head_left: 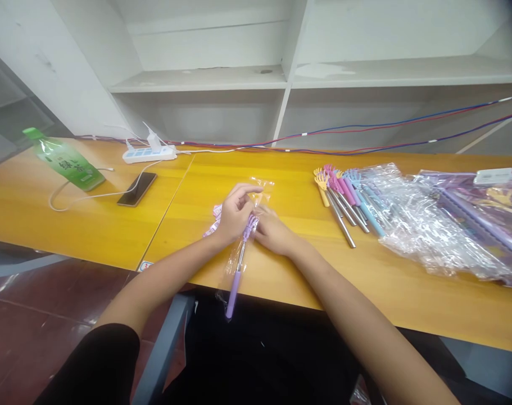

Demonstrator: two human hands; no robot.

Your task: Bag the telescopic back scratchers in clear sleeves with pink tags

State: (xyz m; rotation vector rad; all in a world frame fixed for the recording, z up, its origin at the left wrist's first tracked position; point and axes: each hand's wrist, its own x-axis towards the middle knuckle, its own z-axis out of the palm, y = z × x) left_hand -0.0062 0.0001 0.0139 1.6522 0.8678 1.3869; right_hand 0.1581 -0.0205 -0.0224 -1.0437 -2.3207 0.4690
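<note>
A purple back scratcher (234, 292) with a metal shaft lies inside a clear plastic bag (262, 184), its claw end up between my hands and its handle past the table's front edge. My left hand (236, 212) is curled at the top of the bag, thumb and fingers closed on the plastic and the index finger reaching right. My right hand (276, 229) grips the bag's upper part from the right, its fingertips partly hidden behind the claw. Beside my left wrist, some pink-and-white printed pieces (216, 220) lie partly covered.
Several colourful back scratchers (344, 202) lie on the right, next to a heap of clear plastic bags (433, 230) and purple packages (492, 208). A green bottle (70, 163), a phone (137, 189) and a power strip (149, 154) are on the left. Cables (348, 128) run along the shelves.
</note>
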